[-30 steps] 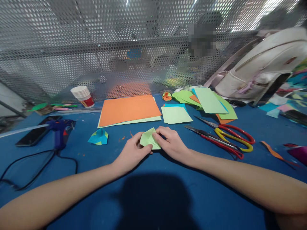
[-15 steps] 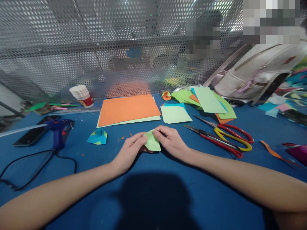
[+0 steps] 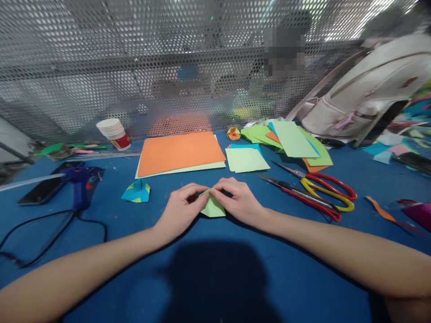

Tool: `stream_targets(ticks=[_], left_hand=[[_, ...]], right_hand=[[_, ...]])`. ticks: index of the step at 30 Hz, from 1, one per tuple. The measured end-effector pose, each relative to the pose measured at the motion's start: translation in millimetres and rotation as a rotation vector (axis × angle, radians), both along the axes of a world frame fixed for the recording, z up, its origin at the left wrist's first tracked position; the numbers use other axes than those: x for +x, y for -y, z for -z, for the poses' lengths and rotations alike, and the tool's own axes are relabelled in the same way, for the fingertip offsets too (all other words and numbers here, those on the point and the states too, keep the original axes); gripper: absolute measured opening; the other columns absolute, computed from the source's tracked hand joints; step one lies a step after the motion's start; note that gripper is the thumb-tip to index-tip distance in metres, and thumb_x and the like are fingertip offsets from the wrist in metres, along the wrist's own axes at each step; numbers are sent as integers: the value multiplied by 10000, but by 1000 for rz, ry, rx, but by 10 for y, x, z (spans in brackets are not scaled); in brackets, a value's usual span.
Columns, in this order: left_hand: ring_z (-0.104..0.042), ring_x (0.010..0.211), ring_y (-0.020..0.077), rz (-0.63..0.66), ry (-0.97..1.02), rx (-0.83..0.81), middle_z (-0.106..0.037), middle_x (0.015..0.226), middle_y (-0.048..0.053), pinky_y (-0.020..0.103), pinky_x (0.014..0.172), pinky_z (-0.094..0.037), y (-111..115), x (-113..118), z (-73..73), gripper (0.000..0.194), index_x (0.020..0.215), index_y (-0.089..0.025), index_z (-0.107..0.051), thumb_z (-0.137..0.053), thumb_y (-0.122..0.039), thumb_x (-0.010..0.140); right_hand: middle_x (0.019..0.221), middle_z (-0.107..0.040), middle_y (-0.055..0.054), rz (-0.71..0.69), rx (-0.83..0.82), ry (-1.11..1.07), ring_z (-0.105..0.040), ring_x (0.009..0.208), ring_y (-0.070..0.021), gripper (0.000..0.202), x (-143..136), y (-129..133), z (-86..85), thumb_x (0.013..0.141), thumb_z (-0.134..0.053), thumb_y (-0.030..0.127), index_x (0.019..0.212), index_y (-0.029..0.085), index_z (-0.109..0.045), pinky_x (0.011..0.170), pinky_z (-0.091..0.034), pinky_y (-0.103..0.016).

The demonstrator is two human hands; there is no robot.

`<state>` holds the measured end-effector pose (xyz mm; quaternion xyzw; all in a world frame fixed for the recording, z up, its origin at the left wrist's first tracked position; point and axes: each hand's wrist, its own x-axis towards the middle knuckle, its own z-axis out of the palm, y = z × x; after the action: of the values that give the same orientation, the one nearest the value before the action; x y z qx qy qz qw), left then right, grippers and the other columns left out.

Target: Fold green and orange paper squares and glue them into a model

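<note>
Both hands pinch a small folded light green paper (image 3: 213, 208) over the blue table, near the middle of the view. My left hand (image 3: 183, 207) grips its left upper edge between thumb and fingers. On the other side my right hand (image 3: 235, 196) holds the top corner, its thumb close to the left fingertips. The paper's lower part shows below the fingers; its upper part is largely hidden. A folded blue and green paper piece (image 3: 137, 192) lies left of my hands. Behind them sit a stack of light green squares (image 3: 247, 160) and large orange sheets (image 3: 182, 153).
Scissors (image 3: 328, 187) and a cutter (image 3: 299, 195) lie to the right. At the left are a glue gun (image 3: 81, 188) with its cable, a phone (image 3: 47, 186) and stacked paper cups (image 3: 114, 133). A backpack (image 3: 363, 94) stands behind, by a perforated metal screen (image 3: 161, 58).
The green paper has tilted and moved slightly down between my hands. My left fingers have shifted up along its edge, and both hands' fingertips have come closer together.
</note>
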<state>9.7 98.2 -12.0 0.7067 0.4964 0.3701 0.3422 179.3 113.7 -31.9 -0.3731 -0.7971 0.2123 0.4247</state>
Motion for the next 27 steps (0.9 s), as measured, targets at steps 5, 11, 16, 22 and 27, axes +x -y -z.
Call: stream_targets(ticks=[5, 11, 16, 22, 27], left_hand=[[-600, 745, 160, 19, -43, 72, -679, 785, 30, 270, 689, -455, -7, -20, 6, 221, 767, -190, -693, -520, -312, 829], [-592, 735, 157, 4, 7, 16, -675, 787, 27, 271, 675, -456, -1, -9, 1, 221, 763, -188, -687, -529, -330, 819], [-575, 765, 139, -74, 67, 62, -645, 846, 23, 245, 670, -442, -7, -19, 18, 174, 788, -182, -665, -538, -296, 819], [-537, 701, 116, -48, 51, 43, -607, 806, 3, 229, 631, -422, -4, -12, 45, 147, 789, -180, -630, -542, -294, 816], [-477, 647, 105, -44, -2, 48, -553, 723, -13, 222, 588, -383, -2, -9, 67, 152, 754, -178, -603, -523, -284, 828]], right_hand=[[708, -638, -6, -1, 30, -17, -548, 664, -121, 169, -2, 11, 9, 872, -526, 267, 749, 185, -608, 680, -392, -285], [725, -649, -7, -3, 14, -26, -561, 685, -127, 185, 3, 19, 0, 884, -503, 272, 750, 195, -605, 697, -397, -290], [671, -600, 12, 64, -72, 72, -520, 632, -118, 132, -23, 15, -1, 811, -559, 256, 705, 177, -560, 685, -363, -296], [568, -517, 42, 93, -16, 99, -460, 558, -93, 198, -54, -8, 43, 802, -513, 189, 605, 173, -513, 667, -318, -289], [609, -556, 37, 104, -14, 141, -486, 600, -101, 125, -55, -1, 40, 772, -541, 180, 647, 177, -541, 680, -314, -283]])
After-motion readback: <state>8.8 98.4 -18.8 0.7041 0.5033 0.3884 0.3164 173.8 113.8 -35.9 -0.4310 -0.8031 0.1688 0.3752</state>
